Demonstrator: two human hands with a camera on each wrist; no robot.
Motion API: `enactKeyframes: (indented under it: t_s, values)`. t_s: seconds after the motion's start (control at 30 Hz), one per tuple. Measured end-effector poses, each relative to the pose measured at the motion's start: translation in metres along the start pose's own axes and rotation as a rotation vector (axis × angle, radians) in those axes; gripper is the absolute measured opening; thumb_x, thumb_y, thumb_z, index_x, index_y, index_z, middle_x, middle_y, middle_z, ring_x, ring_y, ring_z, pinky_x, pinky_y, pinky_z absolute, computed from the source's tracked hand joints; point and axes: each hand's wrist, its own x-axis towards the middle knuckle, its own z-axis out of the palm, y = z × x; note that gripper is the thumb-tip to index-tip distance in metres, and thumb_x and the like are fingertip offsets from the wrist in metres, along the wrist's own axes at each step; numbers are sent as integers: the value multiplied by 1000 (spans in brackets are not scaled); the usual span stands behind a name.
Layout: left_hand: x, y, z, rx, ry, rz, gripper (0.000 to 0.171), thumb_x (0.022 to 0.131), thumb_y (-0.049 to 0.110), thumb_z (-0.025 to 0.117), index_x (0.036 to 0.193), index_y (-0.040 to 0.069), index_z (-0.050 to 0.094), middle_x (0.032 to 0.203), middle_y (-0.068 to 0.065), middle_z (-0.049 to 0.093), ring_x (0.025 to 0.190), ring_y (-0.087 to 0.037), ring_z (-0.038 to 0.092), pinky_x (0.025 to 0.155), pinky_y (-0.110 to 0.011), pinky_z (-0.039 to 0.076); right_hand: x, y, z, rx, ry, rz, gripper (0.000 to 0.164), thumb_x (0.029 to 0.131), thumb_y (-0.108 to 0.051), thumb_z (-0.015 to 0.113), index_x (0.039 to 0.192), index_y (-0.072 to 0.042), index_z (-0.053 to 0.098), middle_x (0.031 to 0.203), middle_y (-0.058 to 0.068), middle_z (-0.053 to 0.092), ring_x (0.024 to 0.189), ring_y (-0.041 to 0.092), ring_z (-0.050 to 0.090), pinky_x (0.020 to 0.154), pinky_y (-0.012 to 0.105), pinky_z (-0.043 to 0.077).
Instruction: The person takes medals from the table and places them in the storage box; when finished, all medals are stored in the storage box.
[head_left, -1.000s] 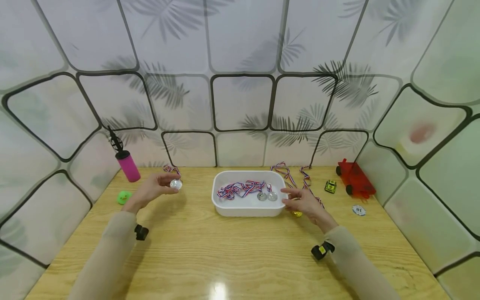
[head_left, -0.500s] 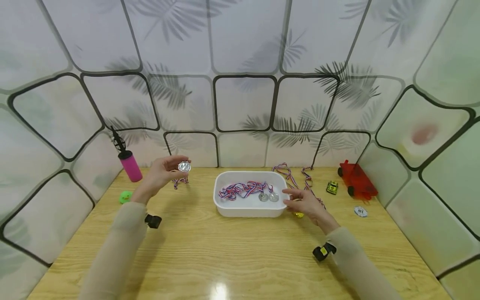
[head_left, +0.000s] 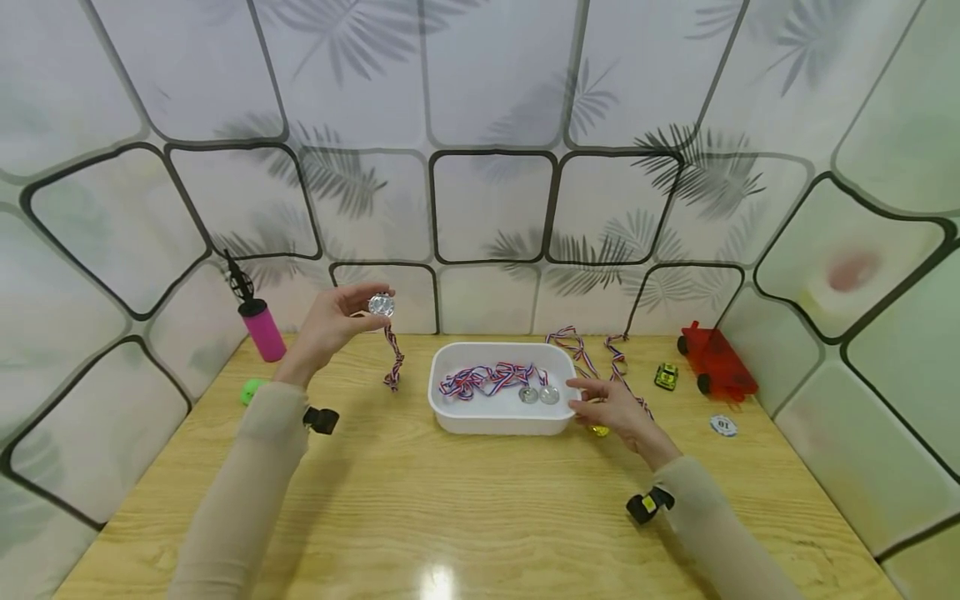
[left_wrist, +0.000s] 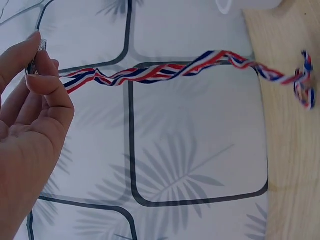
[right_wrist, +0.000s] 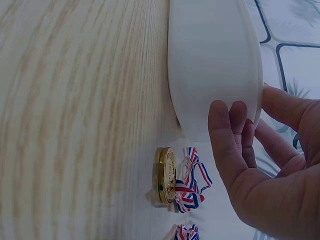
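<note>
My left hand (head_left: 333,321) pinches a silver medal (head_left: 382,305) between thumb and fingers, raised above the table left of the tub. From the medal hangs a twisted red, white and blue ribbon (left_wrist: 170,72), its lower end bunched in a knot-like loop. At its right end, a white plastic tub (head_left: 495,425) is held by my right hand (head_left: 618,417), with fingertips on the outer wall and a finger at the rim in the right wrist view. Inside the tub lie two silver medals (head_left: 549,395) with tangled ribbons (head_left: 480,379).
A gold medal (right_wrist: 165,176) with its ribbon lies beside the tub's right end, and more ribbons (head_left: 573,342) lie behind it. Further right are a yellow toy car (head_left: 666,377), a red toy vehicle (head_left: 716,362) and a chip (head_left: 723,426). A pink pump (head_left: 263,333) and green toy (head_left: 250,391) sit left.
My left hand has lifted the silver medal up and to the right, and its ribbon now dangles at length from it. The right hand stays at the tub's end.
</note>
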Motion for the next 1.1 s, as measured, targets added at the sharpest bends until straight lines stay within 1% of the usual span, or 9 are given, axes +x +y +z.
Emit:
enactKeyframes:
  t_s: [0.17,0.33,0.43,0.57,0.63,0.77,0.9,1.0,1.1]
  values:
    - [4,9,3,28,-5,10,50,86,20,76,133,14,60,133,-2,62,103,-9,60,83,-21,53,0,0,0,4,1,0,50,93,-7,66,140,3,50,100,10,51,87,23,67,83,37,59]
    - [9,19,9,27,9,32,50,86,15,76,133,12,60,133,-3,61,101,-9,61,85,-20,51,1,1,0,1,2,-1,50,93,-8,66,140,2,50,101,10,52,87,23,67,83,38,59]
    - [13,24,11,9,26,64,47,86,11,75,131,11,62,130,-3,62,99,-8,62,84,-19,51,1,1,0,-1,0,-2,51,93,-8,66,140,2,50,101,11,51,87,23,67,83,38,59]
    - [17,32,14,-31,40,117,45,85,7,75,129,9,64,127,-2,65,94,-8,63,81,-19,52,1,1,0,-1,-1,3,52,93,-9,66,141,2,49,101,11,51,87,21,66,83,37,59]
    - [19,36,16,-62,45,132,45,85,6,76,128,9,64,124,-1,66,92,-9,63,80,-19,53,1,1,0,-2,2,9,52,93,-9,66,141,2,49,101,10,51,86,21,67,83,38,59]
    - [20,46,21,-139,41,164,46,85,6,75,129,8,63,125,0,67,99,-9,64,83,-20,54,1,1,0,-2,7,18,52,93,-9,67,140,2,50,100,10,51,87,22,67,84,38,59]
    - [21,57,26,-218,22,210,45,84,2,75,128,8,64,125,1,68,109,-9,62,87,-20,53,1,0,1,4,5,20,52,92,-9,67,140,2,50,100,9,50,87,21,67,84,38,59]
    - [23,64,32,-258,0,231,44,84,0,74,126,8,65,122,2,68,106,-10,62,84,-20,53,1,0,1,6,6,17,52,92,-8,67,140,2,50,99,9,50,85,20,67,83,38,59]
    - [27,68,39,-266,-24,225,43,84,0,74,125,8,65,122,0,68,101,-11,63,82,-22,54,2,0,1,10,5,8,52,92,-8,67,140,3,50,99,9,51,84,20,67,83,37,59]
